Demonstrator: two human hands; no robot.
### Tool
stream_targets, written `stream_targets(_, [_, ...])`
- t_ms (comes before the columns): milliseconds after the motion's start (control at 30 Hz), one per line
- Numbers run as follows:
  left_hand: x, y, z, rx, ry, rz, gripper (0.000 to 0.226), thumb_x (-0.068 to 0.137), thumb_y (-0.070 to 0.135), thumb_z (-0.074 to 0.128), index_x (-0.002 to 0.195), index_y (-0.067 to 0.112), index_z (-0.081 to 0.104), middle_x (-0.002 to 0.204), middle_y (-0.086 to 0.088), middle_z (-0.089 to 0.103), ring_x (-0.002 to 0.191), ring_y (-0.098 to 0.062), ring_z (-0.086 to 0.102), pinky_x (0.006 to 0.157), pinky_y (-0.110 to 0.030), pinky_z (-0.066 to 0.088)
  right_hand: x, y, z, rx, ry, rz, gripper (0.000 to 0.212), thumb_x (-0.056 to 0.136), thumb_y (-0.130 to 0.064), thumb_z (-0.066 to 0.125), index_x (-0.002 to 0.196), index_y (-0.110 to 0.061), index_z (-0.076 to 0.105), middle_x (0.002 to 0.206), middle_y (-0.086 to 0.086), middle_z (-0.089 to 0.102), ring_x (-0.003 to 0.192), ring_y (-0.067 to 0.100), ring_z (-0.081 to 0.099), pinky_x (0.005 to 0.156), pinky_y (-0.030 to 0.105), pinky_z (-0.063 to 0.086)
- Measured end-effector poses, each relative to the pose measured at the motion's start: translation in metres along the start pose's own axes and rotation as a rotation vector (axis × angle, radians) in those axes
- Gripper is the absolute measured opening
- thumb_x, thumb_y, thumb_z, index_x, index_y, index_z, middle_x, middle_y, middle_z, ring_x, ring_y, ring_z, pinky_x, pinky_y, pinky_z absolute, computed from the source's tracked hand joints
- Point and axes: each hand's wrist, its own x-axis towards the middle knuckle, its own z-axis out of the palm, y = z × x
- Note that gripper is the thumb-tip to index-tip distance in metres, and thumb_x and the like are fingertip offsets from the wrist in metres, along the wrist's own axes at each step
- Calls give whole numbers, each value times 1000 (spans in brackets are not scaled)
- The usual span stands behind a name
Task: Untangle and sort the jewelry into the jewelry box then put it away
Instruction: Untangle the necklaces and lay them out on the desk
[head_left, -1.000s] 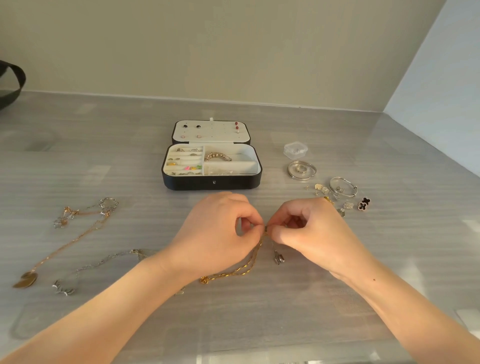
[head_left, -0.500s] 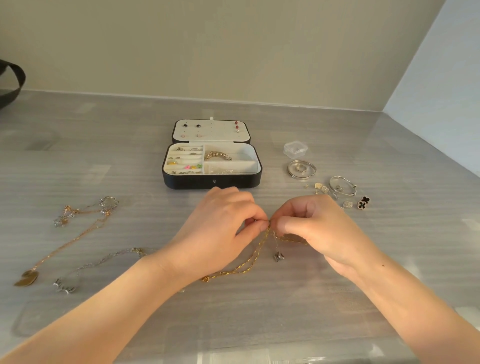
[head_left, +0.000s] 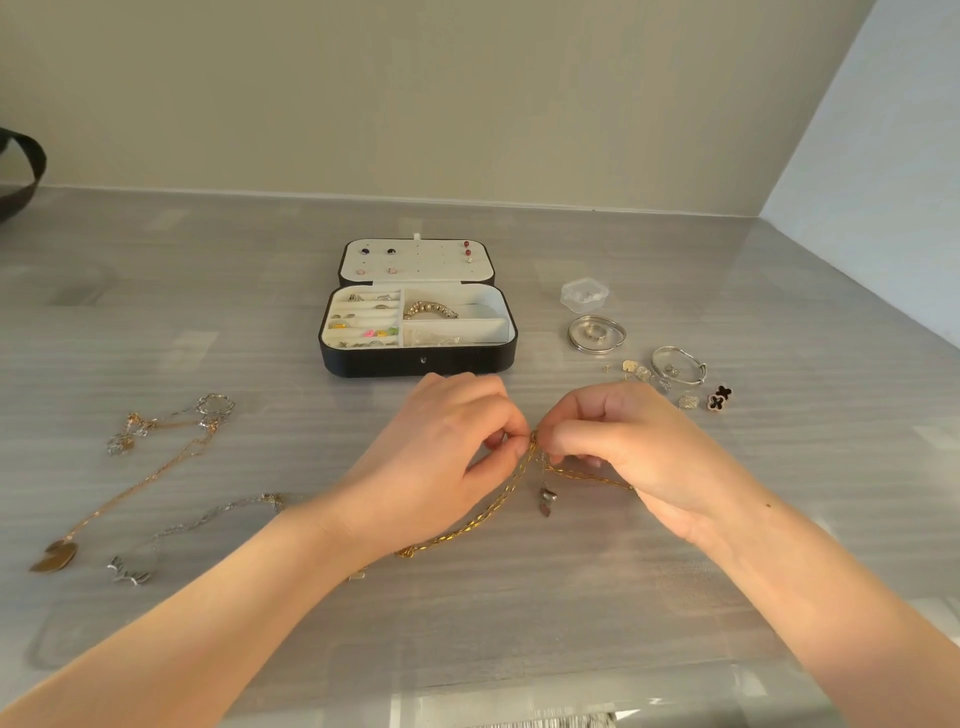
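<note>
Both hands are pinched down on the same gold chain (head_left: 493, 512). The left hand (head_left: 441, 457) has it between thumb and forefinger, and the right hand (head_left: 634, 447) grips it with curled fingertips right next to that, so the two hands nearly touch. From there one strand trails down and left under the left wrist, and another runs right under the right palm. A small dark pendant (head_left: 546, 501) sits just below the pinch. It's all on a grey streaky table (head_left: 519, 613) set into a corner with a beige wall (head_left: 467, 93) behind. Off to the left lie a rose gold necklace (head_left: 156, 470) and a silver necklace (head_left: 208, 517). On the right are a little clear plastic tub (head_left: 584, 293), a couple of bangles (head_left: 596, 333), some loose bits and black clover earrings (head_left: 719, 397). The jewelry box (head_left: 374, 361) sits open just past the hands, with its lid (head_left: 415, 260) laid back and stud earrings stuck in it. The left section holds rings and a few colourful pieces, and the upper right compartment has a gold bracelet (head_left: 430, 310). Can't make out what's in the lower right one.
</note>
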Motion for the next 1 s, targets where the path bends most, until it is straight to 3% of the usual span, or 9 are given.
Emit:
stream_targets(200, [1,0,-4,-173,-28,-193,21,77,43,48,81,28,62,77,15,52,79,-2,45,75,-18,35,0,1,-2,50,-17,0,19,75,1,62,63,-12,65,57,-1,55,49,5,43,59,21,34])
stream_targets(267, [2,0,-8,-282,-62,-262,17,77,40,55,90,33,64,82,16,55,87,-4,48,79,-12,35,0,1,-3,32,-31,-12,22,76,1,63,61,-16,65,57,-2,54,52,7,42,60,23,32])
stream_targets(367, [3,3,-11,-393,-123,-305,10,76,36,58,85,39,62,87,20,57,87,-2,52,78,-7,35,0,2,-3,23,-55,-38,24,76,2,63,61,-16,65,61,0,55,56,9,43,59,22,32])
stream_targets(533, [2,4,-9,-341,-224,-293,14,82,33,63,72,36,54,76,17,56,82,-1,49,75,-11,35,0,2,-2,22,-106,-100,4,62,-14,65,61,-18,66,62,-1,60,62,9,50,61,19,38])
stream_targets(667, [4,7,-16,-391,-219,-352,18,88,20,58,76,31,53,82,15,57,84,3,49,74,-11,35,-1,3,-3,44,-123,-86,5,59,-12,61,60,-16,63,60,2,56,51,6,43,48,12,33])
stream_targets(833, [4,7,-20,-558,-248,-446,15,88,18,59,75,25,55,77,15,63,79,1,55,75,-16,41,5,7,-4,91,-86,-49,7,56,-10,58,55,-15,63,63,8,60,57,12,46,52,19,36])
stream_targets(1000, [4,8,-21,-565,-267,-489,17,90,11,54,75,21,52,67,10,62,66,0,54,64,-14,40,5,8,-6,208,-89,-32,5,60,-5,55,59,-6,59,65,10,65,57,14,51,52,23,40])
